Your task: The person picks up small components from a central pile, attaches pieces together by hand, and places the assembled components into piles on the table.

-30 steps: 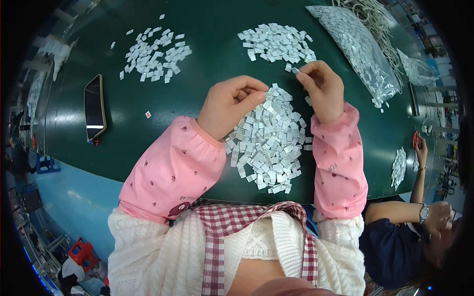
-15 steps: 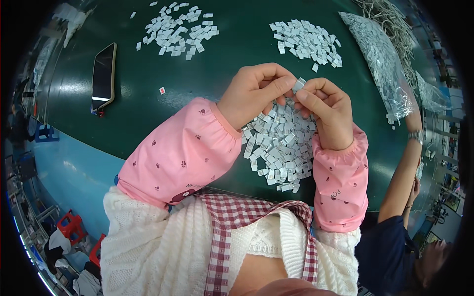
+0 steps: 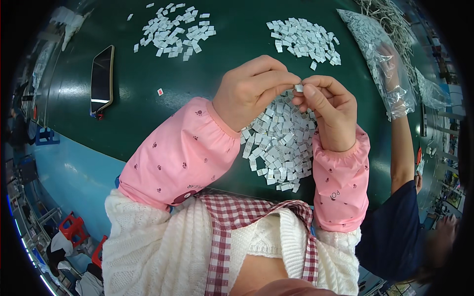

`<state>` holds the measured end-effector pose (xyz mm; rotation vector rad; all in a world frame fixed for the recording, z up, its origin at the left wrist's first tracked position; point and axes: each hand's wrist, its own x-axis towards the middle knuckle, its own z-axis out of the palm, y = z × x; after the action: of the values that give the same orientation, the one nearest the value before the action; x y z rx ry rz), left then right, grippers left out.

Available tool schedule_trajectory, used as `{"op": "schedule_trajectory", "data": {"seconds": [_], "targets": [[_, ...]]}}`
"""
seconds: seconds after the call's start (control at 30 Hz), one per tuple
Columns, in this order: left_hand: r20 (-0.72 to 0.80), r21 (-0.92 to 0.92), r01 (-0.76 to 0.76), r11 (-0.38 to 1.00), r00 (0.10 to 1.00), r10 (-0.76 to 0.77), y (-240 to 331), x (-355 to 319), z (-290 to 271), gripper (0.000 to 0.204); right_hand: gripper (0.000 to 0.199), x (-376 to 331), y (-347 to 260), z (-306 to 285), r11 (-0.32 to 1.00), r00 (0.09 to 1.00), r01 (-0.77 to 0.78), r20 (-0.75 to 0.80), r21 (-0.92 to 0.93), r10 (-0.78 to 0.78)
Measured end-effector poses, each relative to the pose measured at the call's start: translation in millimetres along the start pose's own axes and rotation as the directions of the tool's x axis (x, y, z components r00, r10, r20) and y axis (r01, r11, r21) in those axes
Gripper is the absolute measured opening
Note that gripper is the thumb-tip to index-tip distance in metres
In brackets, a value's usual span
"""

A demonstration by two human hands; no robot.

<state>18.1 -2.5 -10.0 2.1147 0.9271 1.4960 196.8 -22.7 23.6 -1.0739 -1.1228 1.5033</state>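
Between the fingertips of both hands is a small white rectangular piece (image 3: 298, 88), mostly covered by the fingers. My left hand (image 3: 254, 89) pinches it from the left with thumb and forefinger, while my right hand (image 3: 330, 106) grips its right side. Below the hands spreads a large pile of similar flat white pieces (image 3: 281, 148), some with dark parallel lines on their faces. Two more piles lie farther off: a loose one (image 3: 175, 32) at the far left and a denser one (image 3: 303, 42) at the far right.
A phone (image 3: 102, 79) and a tiny white tag with a red mark (image 3: 160, 92) lie left on the green table (image 3: 197, 74). At right, a co-worker's arm (image 3: 402, 153) reaches into a clear bag of white pieces (image 3: 368, 47), beside bundled pale cables (image 3: 390, 19).
The piece between my fingers has tilted and shows less of its face. My left fingers have shifted over it. The co-worker's hand has moved up into the clear bag.
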Motion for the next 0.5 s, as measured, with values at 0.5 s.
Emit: {"op": "schedule_trajectory", "data": {"seconds": [0.5], "targets": [[0.262, -0.48, 0.513, 0.712, 0.858, -0.442, 7.3, -1.7, 0.1, 0.021, 0.024, -1.3, 6.1, 7.9, 0.98, 0.986, 0.149, -0.051, -0.133, -0.157]]}}
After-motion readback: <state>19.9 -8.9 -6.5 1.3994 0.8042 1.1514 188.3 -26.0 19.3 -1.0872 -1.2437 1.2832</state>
